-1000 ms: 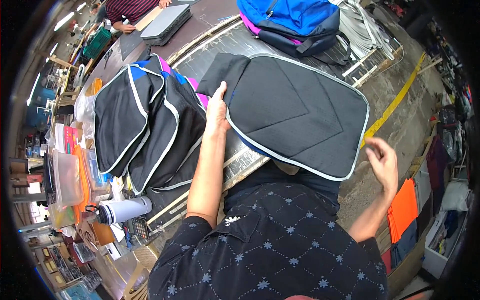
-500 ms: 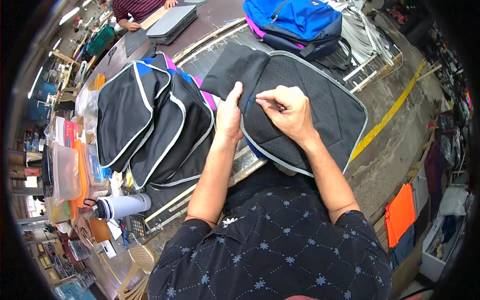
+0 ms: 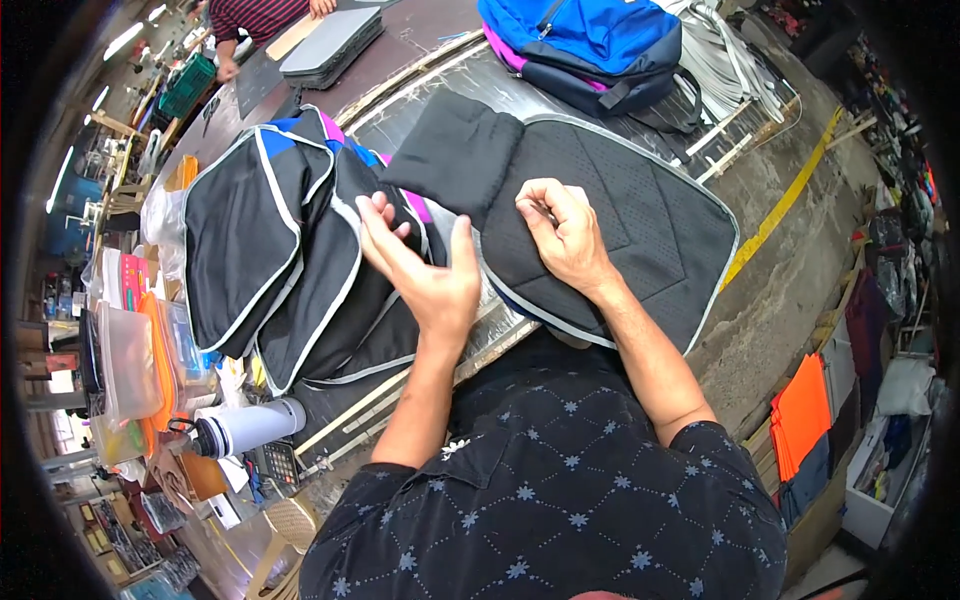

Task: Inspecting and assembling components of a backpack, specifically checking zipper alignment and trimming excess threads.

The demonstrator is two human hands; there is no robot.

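Note:
A black padded backpack panel (image 3: 640, 215) with grey edging and stitched lines lies in front of me on the work table. From its left side a black cloth flap (image 3: 455, 150) spreads out flat. My left hand (image 3: 430, 280) is raised just below the flap, fingers apart and holding nothing. Over the left part of the panel, my right hand (image 3: 567, 235) is closed with thumb and fingertips together; whatever they may pinch is too small to make out. To the left lies a pile of unfinished black bag pieces (image 3: 300, 250) with grey edging and blue and purple parts.
A blue backpack (image 3: 590, 50) sits at the far side beside white strips (image 3: 725, 70). At the near left are a white bottle (image 3: 250, 428), a calculator (image 3: 278, 463) and plastic containers (image 3: 130, 360). Another person (image 3: 255, 25) works by a grey stack (image 3: 332, 48) at the far left.
My left hand has let go of the black flap and moved left, its fingers opening. The flap now lies flatter. My right hand stays closed over the panel, with its fingers curled in more.

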